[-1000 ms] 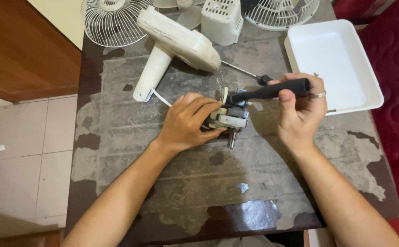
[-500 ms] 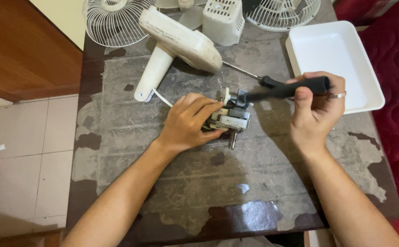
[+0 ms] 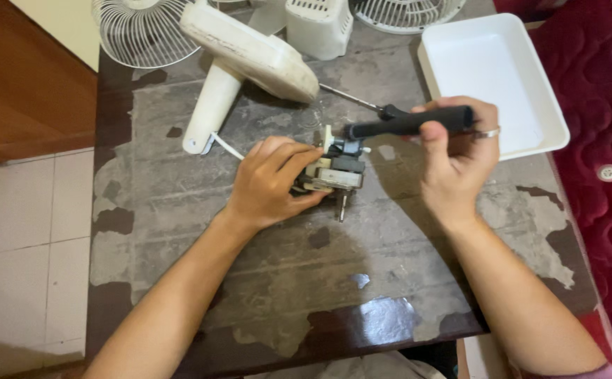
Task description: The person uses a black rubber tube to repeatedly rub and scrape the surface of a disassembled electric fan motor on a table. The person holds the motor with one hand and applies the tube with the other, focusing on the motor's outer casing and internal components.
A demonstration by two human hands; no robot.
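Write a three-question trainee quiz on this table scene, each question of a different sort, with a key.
1. True or false: the left hand rests on the small fan motor on the worn table.
2. Multiple choice: the right hand holds A) a white cable, B) a black-handled screwdriver, C) a fan grille.
3. Fill in: the white tray lies on the person's ______ side of the table.

Key:
1. True. The fingers curl over the motor and press it to the tabletop.
2. B. The handle lies across the fist, its tip pointing at the motor.
3. Right. It sits at the table's edge beside the red quilted surface.
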